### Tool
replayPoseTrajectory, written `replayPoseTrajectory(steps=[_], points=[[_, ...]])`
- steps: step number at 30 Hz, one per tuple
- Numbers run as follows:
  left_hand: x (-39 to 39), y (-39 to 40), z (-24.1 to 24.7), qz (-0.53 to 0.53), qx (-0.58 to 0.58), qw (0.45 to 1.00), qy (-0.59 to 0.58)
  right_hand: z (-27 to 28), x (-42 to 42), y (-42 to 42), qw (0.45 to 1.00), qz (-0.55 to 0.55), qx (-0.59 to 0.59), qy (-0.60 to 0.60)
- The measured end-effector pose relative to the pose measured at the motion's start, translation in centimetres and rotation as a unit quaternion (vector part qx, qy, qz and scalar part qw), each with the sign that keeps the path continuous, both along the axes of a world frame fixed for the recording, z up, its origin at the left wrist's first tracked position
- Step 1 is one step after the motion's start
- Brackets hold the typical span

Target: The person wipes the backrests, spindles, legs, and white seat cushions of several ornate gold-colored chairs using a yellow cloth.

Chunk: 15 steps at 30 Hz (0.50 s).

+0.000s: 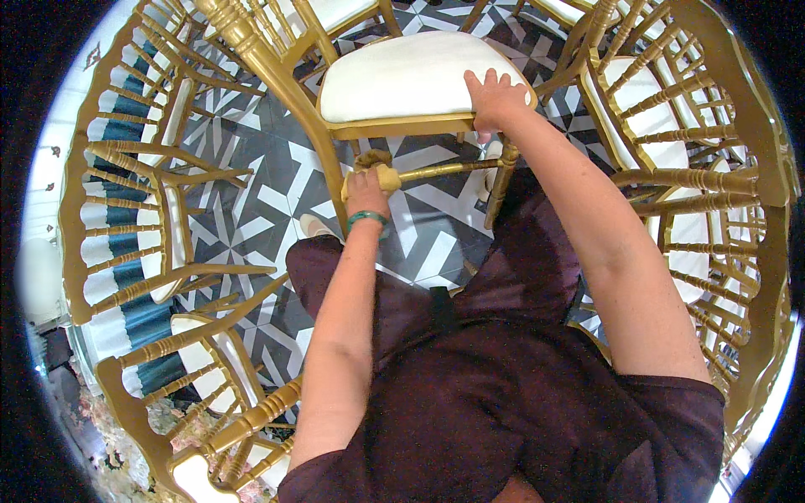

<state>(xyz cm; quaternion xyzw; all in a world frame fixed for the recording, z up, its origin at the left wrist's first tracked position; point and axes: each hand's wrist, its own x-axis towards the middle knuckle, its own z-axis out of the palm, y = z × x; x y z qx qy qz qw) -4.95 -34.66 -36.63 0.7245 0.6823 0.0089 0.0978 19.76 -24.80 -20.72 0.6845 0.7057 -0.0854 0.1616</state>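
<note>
A gold-painted wooden chair with a white seat cushion (402, 78) stands right in front of me, turned side-on. My left hand (368, 196) is closed over a yellow cloth (388, 178), which wraps the end of the chair's lower side stretcher (449, 168) beside a back leg. A brownish part of the cloth bunches up behind my fingers. On the seat's front corner rests my right hand (499, 104), fingers spread on the cushion and thumb hanging over the gold rail. A green bangle (367, 217) circles my left wrist.
More gold spindle-back chairs with white cushions crowd both sides, such as the left chair (168, 232) and right chair (641, 113). Black-and-white patterned tiles (277, 170) cover the floor. Blue-and-white draped cloth (129, 226) and pale flowers (119, 434) lie beyond the left chairs.
</note>
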Motion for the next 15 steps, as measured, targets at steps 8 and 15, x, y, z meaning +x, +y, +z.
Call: replayPoseTrajectory(steps=[8,15], points=[[14.0,-1.2,-1.6,-0.138,-0.081,0.984,-0.077,0.2,-0.3,-0.3,1.0,0.009,0.009,-0.011],[13.3,-0.3,-1.3,-0.186,-0.051,0.979,-0.063,0.1,0.0,-0.1,0.999,0.023,0.024,-0.005]])
